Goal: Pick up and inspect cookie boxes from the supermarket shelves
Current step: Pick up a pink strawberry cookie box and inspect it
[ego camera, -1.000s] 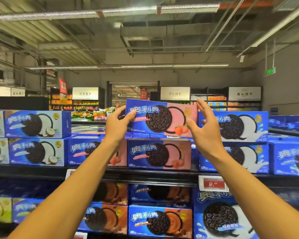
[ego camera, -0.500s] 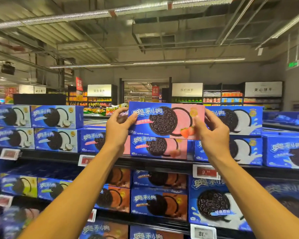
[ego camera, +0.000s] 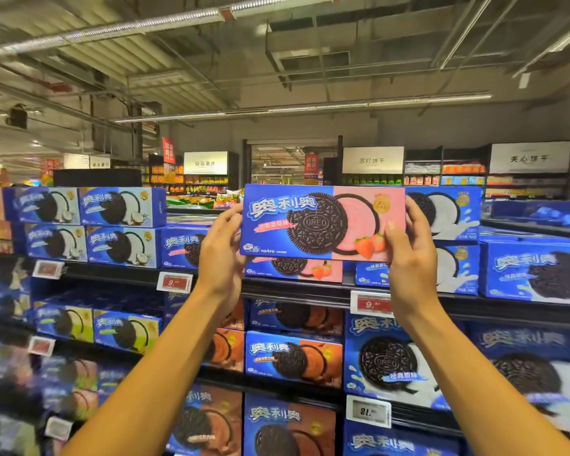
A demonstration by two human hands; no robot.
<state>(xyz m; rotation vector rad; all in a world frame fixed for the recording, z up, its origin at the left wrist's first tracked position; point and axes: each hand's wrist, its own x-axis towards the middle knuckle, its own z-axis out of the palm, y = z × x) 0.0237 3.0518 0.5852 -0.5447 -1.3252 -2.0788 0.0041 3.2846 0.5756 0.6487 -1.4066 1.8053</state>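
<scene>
Now, head view: strawberry cookie box (ego camera: 323, 222) up in front of the top shelf (ego camera: 297, 289), held level, print facing us.
Left hand (ego camera: 222, 255): fingers curled round the box's blue end.
Right hand (ego camera: 408, 255): fingers wrapped on the pink end, thumb across the front.
Shelves: blue cookie boxes stacked in rows, red price tag (ego camera: 174, 282) on the rail.
Room: bare ceiling, strip lights (ego camera: 303, 108), aisle signs (ego camera: 372, 160) behind.
</scene>
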